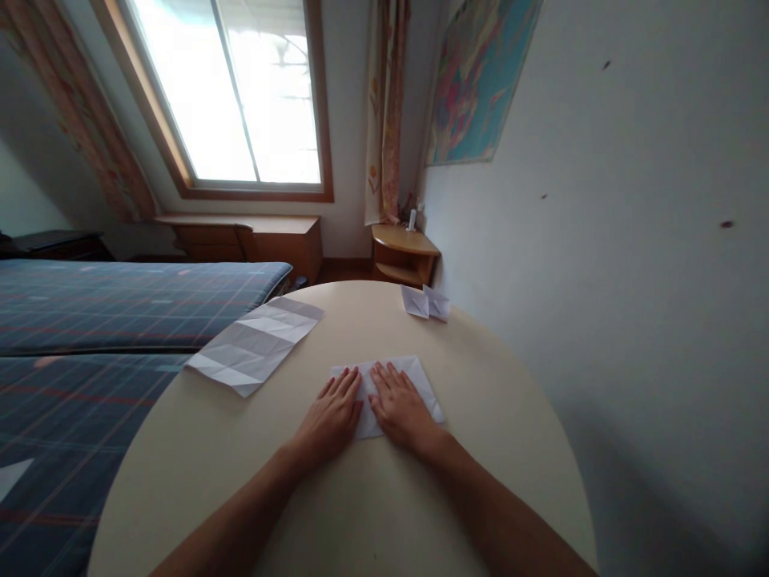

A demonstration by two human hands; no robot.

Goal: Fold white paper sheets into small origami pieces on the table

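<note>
A white sheet of folded paper [422, 377] lies flat on the round, cream-coloured table [336, 513] in front of me. My left hand [336, 409] rests flat over the paper's left part, its fingers stretched forward. Close beside it, my right hand [400, 403] presses palm down on the middle and right of the same paper, fingers extended. Both hands cover much of the sheet, so its folds are partly hidden. Neither hand grips anything.
At the table's left edge lies a creased sheet of paper [258, 344]. Two small folded paper pieces [425, 303] stand near the far edge. A bed with plaid cover [120, 308] adjoins on the left, a white wall [630, 280] on the right. A corner shelf [405, 240] stands beyond.
</note>
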